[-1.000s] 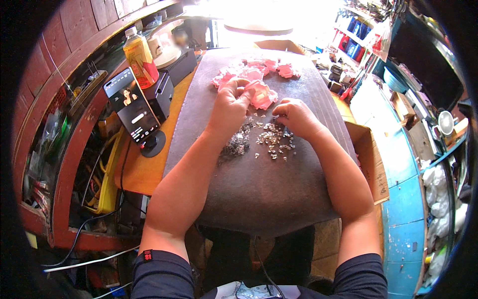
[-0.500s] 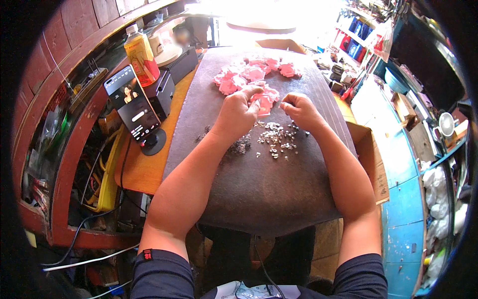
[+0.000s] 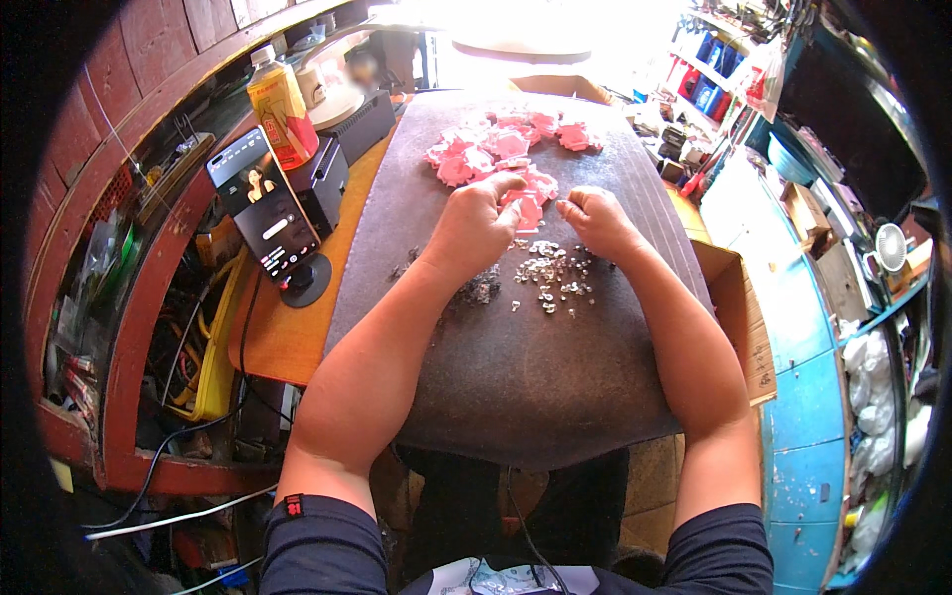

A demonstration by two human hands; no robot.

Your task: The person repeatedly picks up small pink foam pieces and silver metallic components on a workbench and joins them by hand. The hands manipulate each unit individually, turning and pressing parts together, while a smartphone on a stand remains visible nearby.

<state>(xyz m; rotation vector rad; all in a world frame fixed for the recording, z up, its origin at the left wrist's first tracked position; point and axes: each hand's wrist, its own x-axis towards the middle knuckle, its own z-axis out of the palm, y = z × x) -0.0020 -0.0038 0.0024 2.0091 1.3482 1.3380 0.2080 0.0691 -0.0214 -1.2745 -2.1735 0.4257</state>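
A person sits at a dark grey mat laid over a table. Both bare arms come up from the bottom of the view and meet near the middle of the mat.

The left hand is curled almost closed. Its fingertips pinch a small pink piece. The right hand is curled too, with its fingers bent in close together, right beside the same pink piece. It is too small to tell if the right hand is holding the piece or something tiny of its own.

Just behind the hands lies a heap of pink pieces, spread across the far part of the mat. Just in front of the hands is a scatter of tiny shiny bits. A little dark pile sits next to the left wrist.

Off the mat, to the left, a phone stands on a round stand with its screen lit. A black box is behind it, and a bottle with a white cap stands on top. A cardboard box sits at the mat's right edge.
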